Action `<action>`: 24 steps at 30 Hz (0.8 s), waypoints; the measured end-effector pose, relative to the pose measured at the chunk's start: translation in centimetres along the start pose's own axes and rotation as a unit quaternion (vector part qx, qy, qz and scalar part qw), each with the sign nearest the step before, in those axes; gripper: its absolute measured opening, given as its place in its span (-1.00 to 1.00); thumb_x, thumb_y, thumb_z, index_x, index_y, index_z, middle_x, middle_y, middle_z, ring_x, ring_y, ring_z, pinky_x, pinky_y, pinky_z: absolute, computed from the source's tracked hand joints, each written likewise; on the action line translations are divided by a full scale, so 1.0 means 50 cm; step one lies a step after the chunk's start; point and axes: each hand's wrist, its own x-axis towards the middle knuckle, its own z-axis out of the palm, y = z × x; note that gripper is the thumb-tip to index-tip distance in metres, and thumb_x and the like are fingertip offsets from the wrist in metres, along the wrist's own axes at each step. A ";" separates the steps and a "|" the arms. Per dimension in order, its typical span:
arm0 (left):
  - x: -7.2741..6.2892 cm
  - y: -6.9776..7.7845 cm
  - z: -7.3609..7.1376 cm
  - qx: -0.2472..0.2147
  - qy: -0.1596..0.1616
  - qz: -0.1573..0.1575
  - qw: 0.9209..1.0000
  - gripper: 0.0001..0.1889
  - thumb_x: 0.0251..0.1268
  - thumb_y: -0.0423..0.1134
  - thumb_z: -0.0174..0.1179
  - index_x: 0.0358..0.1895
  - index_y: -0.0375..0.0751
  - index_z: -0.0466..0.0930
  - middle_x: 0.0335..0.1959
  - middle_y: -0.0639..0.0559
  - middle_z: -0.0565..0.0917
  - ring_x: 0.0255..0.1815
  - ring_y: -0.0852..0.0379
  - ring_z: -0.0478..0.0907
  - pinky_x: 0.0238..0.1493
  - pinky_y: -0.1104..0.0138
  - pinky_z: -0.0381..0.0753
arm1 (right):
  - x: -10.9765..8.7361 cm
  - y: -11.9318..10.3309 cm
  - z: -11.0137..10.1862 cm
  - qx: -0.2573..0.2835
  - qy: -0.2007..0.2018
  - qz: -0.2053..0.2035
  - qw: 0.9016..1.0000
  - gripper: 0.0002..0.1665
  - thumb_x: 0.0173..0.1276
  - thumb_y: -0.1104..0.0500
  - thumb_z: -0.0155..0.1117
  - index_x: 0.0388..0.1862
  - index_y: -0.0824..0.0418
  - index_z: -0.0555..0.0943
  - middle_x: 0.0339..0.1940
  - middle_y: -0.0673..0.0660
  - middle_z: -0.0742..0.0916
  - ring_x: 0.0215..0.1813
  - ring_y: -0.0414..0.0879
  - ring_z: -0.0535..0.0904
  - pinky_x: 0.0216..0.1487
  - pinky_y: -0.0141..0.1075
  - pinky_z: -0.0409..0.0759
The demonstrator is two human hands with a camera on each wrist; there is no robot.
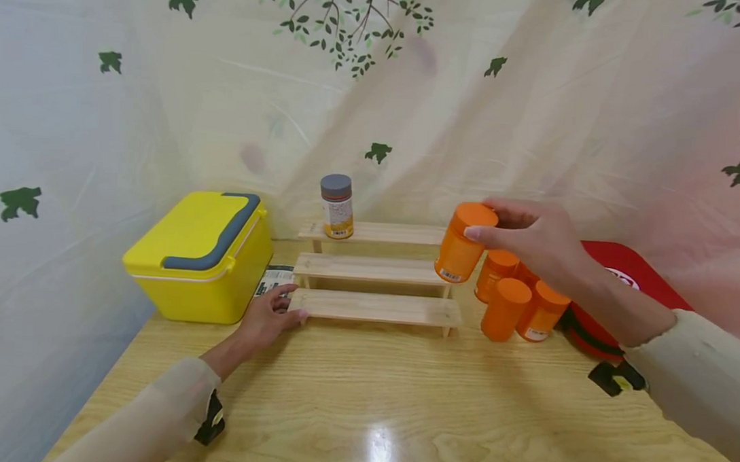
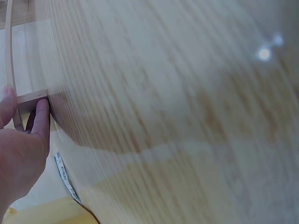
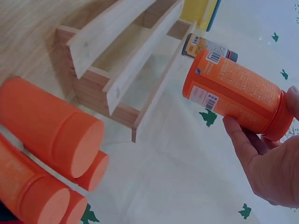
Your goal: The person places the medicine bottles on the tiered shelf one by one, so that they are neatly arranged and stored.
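Observation:
My right hand (image 1: 544,240) grips an orange bottle (image 3: 233,88) near its cap and holds it in the air, slightly tilted, at the right end of a three-step wooden rack (image 1: 373,306). Barcodes show low on the bottle in the right wrist view. My left hand (image 1: 269,320) holds the left end of the rack's lowest step, thumb at the front edge; the left wrist view shows fingers (image 2: 42,116) against the end piece. On the top step, toward the left, stands a grey-capped bottle (image 1: 337,209) with a white and yellow label.
Several orange bottles (image 1: 506,309) stand in a cluster right of the rack. Behind them lies a red bag (image 1: 638,267), partly covered by my right arm. A yellow box (image 1: 192,242) with a grey handle stands at left, with a printed sheet (image 1: 275,279) between it and the rack.

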 end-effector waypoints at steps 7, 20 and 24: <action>0.000 -0.002 0.002 -0.001 -0.002 0.007 1.000 -0.37 0.27 -0.23 0.27 0.37 -0.26 0.29 0.02 -0.29 0.62 -0.08 -0.02 0.57 0.02 0.22 0.58 | 0.054 -0.015 0.018 0.004 0.001 -0.020 1.000 -0.18 0.09 -0.29 0.40 0.31 -0.01 0.50 0.02 0.07 0.70 -0.10 -0.06 0.68 0.13 -0.11 0.49; 0.000 -0.005 0.000 0.003 -0.004 0.011 1.000 -0.37 0.27 -0.21 0.27 0.38 -0.24 0.28 0.04 -0.28 0.63 -0.08 0.00 0.58 0.04 0.21 0.57 | 0.165 -0.027 0.081 0.077 -0.012 -0.061 0.995 -0.35 0.15 -0.01 0.48 0.20 0.19 0.58 0.01 0.18 0.69 -0.07 -0.04 0.62 -0.08 -0.23 0.64; 0.001 -0.006 0.000 0.001 -0.002 0.013 1.000 -0.37 0.27 -0.22 0.27 0.38 -0.24 0.29 0.02 -0.27 0.63 -0.10 0.01 0.58 0.02 0.23 0.58 | 0.196 -0.031 0.106 0.076 -0.019 -0.065 0.995 -0.39 0.17 0.02 0.47 0.19 0.19 0.59 -0.01 0.18 0.70 -0.07 -0.02 0.61 -0.08 -0.21 0.63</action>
